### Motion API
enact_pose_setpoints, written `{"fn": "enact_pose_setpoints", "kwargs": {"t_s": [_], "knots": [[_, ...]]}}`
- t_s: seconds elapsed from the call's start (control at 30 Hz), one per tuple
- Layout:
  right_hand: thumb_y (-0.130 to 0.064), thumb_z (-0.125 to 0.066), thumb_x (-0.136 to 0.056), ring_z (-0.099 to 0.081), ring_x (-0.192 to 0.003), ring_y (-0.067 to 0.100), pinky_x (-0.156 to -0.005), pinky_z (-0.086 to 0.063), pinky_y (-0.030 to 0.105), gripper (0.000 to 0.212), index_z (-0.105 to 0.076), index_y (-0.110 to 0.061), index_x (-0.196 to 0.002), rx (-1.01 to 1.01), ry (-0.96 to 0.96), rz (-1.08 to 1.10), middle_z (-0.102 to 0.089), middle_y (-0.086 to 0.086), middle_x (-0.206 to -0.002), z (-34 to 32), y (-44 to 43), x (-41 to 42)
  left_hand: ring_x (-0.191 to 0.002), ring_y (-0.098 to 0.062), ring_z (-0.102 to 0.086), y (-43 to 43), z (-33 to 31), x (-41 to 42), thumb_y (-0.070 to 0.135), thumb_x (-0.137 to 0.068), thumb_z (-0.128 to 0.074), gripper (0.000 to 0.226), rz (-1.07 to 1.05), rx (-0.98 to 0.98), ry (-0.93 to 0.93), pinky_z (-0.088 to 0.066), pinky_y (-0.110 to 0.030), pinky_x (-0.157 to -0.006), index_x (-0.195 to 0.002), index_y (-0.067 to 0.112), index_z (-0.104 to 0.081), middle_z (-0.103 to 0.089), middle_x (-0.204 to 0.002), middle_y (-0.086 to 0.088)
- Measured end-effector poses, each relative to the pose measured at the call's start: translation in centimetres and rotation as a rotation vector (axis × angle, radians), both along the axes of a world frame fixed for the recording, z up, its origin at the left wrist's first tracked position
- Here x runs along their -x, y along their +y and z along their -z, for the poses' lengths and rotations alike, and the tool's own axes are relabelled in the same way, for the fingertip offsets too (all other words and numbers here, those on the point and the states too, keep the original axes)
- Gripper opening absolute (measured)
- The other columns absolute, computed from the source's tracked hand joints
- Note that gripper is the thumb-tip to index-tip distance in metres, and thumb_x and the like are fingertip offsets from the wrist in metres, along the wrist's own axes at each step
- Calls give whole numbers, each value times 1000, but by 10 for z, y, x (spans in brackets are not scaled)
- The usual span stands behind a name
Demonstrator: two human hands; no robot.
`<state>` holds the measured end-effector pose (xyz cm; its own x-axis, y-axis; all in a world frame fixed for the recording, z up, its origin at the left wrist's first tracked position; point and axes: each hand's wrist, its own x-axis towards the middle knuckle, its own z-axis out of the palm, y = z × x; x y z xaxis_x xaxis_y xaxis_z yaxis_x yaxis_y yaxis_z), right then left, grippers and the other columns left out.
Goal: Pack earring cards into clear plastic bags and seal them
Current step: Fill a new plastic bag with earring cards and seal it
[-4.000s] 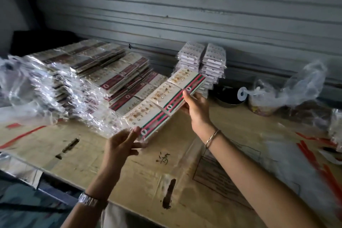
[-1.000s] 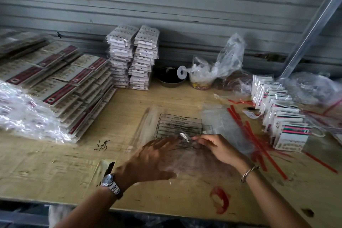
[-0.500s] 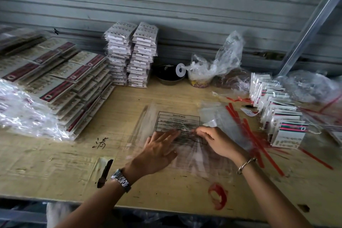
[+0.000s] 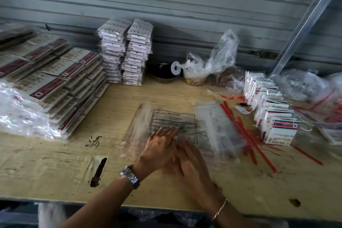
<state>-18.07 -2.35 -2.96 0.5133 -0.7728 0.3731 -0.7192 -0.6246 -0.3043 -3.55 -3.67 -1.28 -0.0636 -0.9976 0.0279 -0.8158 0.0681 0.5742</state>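
A pile of clear plastic bags (image 4: 174,118) with black printed text lies flat in the middle of the table. My left hand (image 4: 161,146) rests on the pile with fingers stretched forward. My right hand (image 4: 192,164) lies flat beside it, blurred by motion, fingers extended over the near end of the bags. A row of unbagged earring cards (image 4: 272,116) with red and green stripes stands at the right. Bagged earring cards (image 4: 55,79) are piled at the left.
Two tall stacks of white bagged cards (image 4: 125,52) stand at the back by the shutter wall. A dark bowl (image 4: 162,74), a tape ring and crumpled plastic bags (image 4: 212,65) sit behind. Red peel strips (image 4: 246,133) litter the right. The table's front edge (image 4: 74,201) is near.
Four seconds ago both hands held a bagged strip of cards by the left pile. Since then they moved to the clear bags; my right hand has slid back toward me.
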Motion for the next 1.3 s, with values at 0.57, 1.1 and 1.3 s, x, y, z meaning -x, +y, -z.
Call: {"fn": "enact_pose_setpoints", "kwargs": {"t_s": [0.57, 1.1, 1.3], "knots": [[-65, -33, -87, -26, -143, 28, -116, -22, 46, 71, -24, -33, -149, -138, 172, -110, -7, 9, -163, -3, -53, 2, -115, -20, -61, -2, -32, 3, 11, -99, -41, 43, -3, 343, 131, -51, -30, -92, -141, 13, -47, -58, -136, -5], [3, -61, -76, -61, -94, 24, -89, -48, 27, 37, -67, -6, -111, 374, -150, 384, -67, 9, -106, -50, -80, 171, -89, -17, -71, -4, -13, 2, 33, -96, -36, 41, 65, 252, -57, -58, -36, -69, -131, 33, -57, -70, -117, 6], [12, -66, -65, -44, -123, 43, -107, -34, 46, 78, -42, 5, -139, 43, 214, 708, -51, 27, -133, -61, -120, 230, -98, -19, -69, 0, -13, 5, 37, -89, -36, 47, 90, 258, -73, -56, -35, -73, -129, 31, -60, -66, -125, 7]]}}
